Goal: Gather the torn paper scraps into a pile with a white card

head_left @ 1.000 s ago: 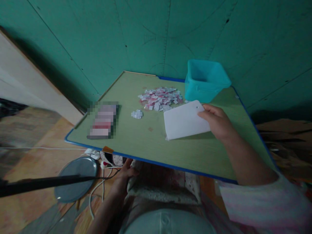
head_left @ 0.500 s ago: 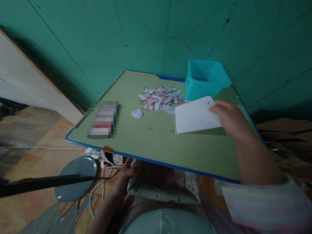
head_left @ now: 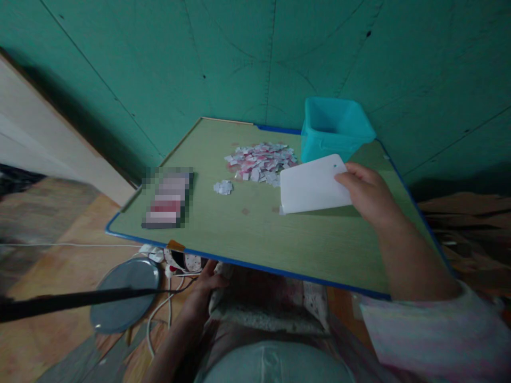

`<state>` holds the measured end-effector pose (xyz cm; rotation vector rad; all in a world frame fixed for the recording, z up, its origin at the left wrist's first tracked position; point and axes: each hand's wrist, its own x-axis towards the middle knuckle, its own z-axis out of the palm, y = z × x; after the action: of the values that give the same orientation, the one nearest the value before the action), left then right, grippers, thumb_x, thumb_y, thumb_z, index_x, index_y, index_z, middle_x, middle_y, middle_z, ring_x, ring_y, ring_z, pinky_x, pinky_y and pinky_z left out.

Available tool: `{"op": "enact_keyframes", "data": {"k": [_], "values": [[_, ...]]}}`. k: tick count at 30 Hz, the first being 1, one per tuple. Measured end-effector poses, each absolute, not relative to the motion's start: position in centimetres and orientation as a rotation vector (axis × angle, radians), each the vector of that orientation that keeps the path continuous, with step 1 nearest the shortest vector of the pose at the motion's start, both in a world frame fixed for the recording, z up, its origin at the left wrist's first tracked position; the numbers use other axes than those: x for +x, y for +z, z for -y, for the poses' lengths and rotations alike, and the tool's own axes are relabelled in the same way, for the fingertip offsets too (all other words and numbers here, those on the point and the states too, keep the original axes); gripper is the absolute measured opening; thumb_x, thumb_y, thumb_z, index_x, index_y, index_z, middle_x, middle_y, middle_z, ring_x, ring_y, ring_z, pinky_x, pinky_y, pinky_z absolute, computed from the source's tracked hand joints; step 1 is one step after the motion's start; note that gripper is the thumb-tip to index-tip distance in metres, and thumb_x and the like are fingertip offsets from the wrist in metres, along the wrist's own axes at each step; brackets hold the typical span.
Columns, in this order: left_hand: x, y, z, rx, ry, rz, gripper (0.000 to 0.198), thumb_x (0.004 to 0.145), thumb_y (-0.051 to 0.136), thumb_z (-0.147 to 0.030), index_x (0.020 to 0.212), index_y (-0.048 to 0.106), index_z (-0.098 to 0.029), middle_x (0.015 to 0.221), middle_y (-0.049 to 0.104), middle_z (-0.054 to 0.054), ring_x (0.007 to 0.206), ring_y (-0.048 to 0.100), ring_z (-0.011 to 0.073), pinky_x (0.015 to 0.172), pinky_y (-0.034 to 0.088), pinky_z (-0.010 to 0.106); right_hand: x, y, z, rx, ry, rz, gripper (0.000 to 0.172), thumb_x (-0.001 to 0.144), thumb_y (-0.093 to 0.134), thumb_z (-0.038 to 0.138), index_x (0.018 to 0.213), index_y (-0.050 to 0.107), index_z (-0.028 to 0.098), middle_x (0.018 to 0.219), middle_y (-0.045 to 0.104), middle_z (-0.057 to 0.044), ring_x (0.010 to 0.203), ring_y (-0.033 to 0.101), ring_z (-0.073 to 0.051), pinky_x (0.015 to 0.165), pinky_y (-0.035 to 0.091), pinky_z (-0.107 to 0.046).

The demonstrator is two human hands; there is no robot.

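A thin white plastic board [head_left: 313, 186], with a small hole near its upper corner, is gripped at its right end by my right hand [head_left: 367, 191]. It is tilted over the table, its left edge close to a pile of small white and pink paper pieces [head_left: 261, 159] and partly covering that pile's right side. A smaller clump of white pieces [head_left: 223, 187] lies left of it. Below the table's front edge, my left hand [head_left: 211, 282] grips the left rim of an open, stained whitish sack [head_left: 271, 319] on my lap; some fingertips are hidden.
Behind the board, a turquoise plastic bin [head_left: 335, 127] stands at the table's back right. A blurred-out phone-like object [head_left: 167, 199] lies on the left of the blue-edged table [head_left: 239, 239]. A grey round stool [head_left: 125, 298], cables and a dark bar [head_left: 80, 300] are at lower left.
My right hand and the white board have shifted slightly left. The whole view has moved a little; my left hand stays on the sack.
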<state>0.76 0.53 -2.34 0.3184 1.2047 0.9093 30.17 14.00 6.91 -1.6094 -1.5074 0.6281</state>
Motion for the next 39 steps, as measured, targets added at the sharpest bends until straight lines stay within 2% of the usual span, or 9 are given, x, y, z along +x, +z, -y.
{"op": "enact_keyframes", "data": {"k": [5, 12, 17, 21, 25, 31, 39], "values": [[0.9, -2.1, -0.4, 0.333, 0.907, -1.234, 0.061, 0.054, 0.053, -0.012, 0.113, 0.051, -0.027, 0.099, 0.069, 0.002, 0.095, 0.062, 0.0268, 0.073, 0.05, 0.034, 29.8, 6.6, -14.0, -1.564, 0.574, 1.587, 0.011, 0.071, 0.05, 0.029, 0.068, 0.057, 0.021, 0.059, 0.053, 0.0, 0.056, 0.046, -0.015, 0.048, 0.03, -0.027], [1.1, -1.6, -0.5, 0.328, 0.912, -1.214, 0.063, 0.054, 0.053, -0.011, 0.115, 0.049, -0.026, 0.095, 0.07, 0.001, 0.095, 0.062, 0.0256, 0.075, 0.049, 0.033, 30.1, 7.6, -13.6, -1.699, 0.394, 1.539, 0.012, 0.071, 0.047, 0.024, 0.061, 0.052, 0.02, 0.055, 0.045, 0.001, 0.054, 0.041, -0.014, 0.049, 0.025, -0.027], [1.0, -2.0, -0.4, 0.314, 0.915, -1.207, 0.06, 0.055, 0.052, -0.011, 0.113, 0.049, -0.027, 0.091, 0.07, -0.001, 0.093, 0.063, 0.0239, 0.075, 0.049, 0.032, 30.1, 7.2, -13.8, -1.678, 0.278, 1.506, 0.012, 0.072, 0.048, 0.025, 0.063, 0.053, 0.02, 0.058, 0.048, 0.0, 0.057, 0.043, -0.015, 0.053, 0.029, -0.029], [0.9, -2.1, -0.3, 0.301, 0.917, -1.207, 0.06, 0.053, 0.053, -0.011, 0.111, 0.05, -0.027, 0.085, 0.071, -0.001, 0.092, 0.063, 0.0238, 0.075, 0.049, 0.031, 30.1, 6.7, -14.1, -1.6, 0.454, 1.421, 0.01, 0.071, 0.053, 0.028, 0.067, 0.055, 0.02, 0.062, 0.054, 0.0, 0.057, 0.046, -0.015, 0.052, 0.032, -0.028], [0.9, -2.1, -0.3, 0.283, 0.934, -1.186, 0.064, 0.051, 0.054, -0.012, 0.113, 0.05, -0.026, 0.091, 0.071, 0.0, 0.092, 0.063, 0.0245, 0.073, 0.049, 0.031, 29.7, 6.4, -14.2, -1.494, 0.774, 1.434, 0.014, 0.071, 0.055, 0.029, 0.079, 0.059, 0.019, 0.073, 0.062, -0.002, 0.062, 0.054, -0.016, 0.053, 0.038, -0.027], [1.0, -1.8, -0.3, 0.324, 0.952, -1.221, 0.065, 0.051, 0.054, -0.013, 0.116, 0.05, -0.024, 0.098, 0.07, 0.002, 0.095, 0.062, 0.0255, 0.071, 0.049, 0.03, 29.3, 6.6, -13.8, -1.491, 1.0, 1.461, 0.017, 0.068, 0.056, 0.025, 0.083, 0.062, 0.018, 0.08, 0.066, -0.004, 0.066, 0.058, -0.017, 0.056, 0.042, -0.028], [1.0, -1.7, -0.4, 0.297, 0.925, -1.228, 0.066, 0.051, 0.054, -0.014, 0.116, 0.049, -0.025, 0.098, 0.07, 0.001, 0.093, 0.062, 0.0253, 0.068, 0.049, 0.029, 29.0, 5.8, -14.2, -1.417, 0.958, 1.397, 0.017, 0.07, 0.057, 0.033, 0.08, 0.057, 0.019, 0.074, 0.062, -0.003, 0.06, 0.053, -0.014, 0.05, 0.037, -0.025]]}}
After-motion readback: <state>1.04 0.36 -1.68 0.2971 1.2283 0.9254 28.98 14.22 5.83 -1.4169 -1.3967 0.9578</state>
